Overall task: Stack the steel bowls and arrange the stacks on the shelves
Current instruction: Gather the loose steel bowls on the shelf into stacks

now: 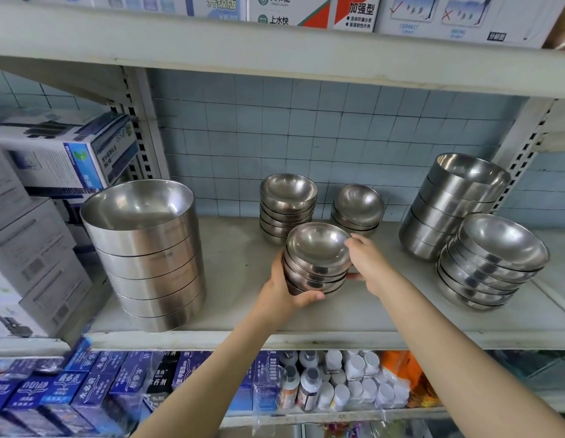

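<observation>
Two hands (284,289) (366,263) grip one bowl stack (319,248) among six.

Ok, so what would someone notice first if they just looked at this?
Probably the small stack of shiny bowls in the middle of the shelf, gripped by the left hand and the right hand. Next comes the tall stack of big bowls at the shelf's left end, then the stack of wide bowls at the right end, near the front.
</observation>
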Motion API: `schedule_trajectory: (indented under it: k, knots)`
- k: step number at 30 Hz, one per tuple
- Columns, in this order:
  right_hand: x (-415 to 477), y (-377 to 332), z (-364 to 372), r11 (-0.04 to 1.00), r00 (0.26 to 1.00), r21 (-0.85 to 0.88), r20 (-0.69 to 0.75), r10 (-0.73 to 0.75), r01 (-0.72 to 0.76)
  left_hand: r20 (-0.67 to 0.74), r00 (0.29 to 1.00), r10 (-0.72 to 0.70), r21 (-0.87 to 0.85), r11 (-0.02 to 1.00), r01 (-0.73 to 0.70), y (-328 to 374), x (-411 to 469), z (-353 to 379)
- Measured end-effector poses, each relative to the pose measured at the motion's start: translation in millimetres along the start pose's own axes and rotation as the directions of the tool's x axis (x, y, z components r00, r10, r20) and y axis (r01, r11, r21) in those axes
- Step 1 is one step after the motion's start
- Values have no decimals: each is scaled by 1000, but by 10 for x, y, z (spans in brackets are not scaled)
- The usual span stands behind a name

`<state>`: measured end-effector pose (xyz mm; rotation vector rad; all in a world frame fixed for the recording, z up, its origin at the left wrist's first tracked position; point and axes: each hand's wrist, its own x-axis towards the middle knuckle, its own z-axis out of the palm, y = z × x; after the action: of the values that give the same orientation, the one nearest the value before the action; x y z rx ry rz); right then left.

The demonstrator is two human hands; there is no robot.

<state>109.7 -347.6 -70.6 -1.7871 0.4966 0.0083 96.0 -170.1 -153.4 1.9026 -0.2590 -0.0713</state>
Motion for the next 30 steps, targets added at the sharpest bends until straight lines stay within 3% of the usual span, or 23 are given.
schedule_trajectory:
  k: [14,18,21,30]
  knots:
    - [424,-7,-446,999,996,-8,86,34,-33,-81,996,29,87,996,-22,174,211,389]
    - [629,-67,-638,991,993,127,-109,45,-31,-144,990,5,54,999,2,163,192,410]
    - [818,-59,-732,990,988,141,-147,39,-18,-184,983,-18,36,999,25,151,194,414]
    - [1201,-62,-678,972,985,171,-31,167,-159,-238,970,-46,24,998,54,125,195,442]
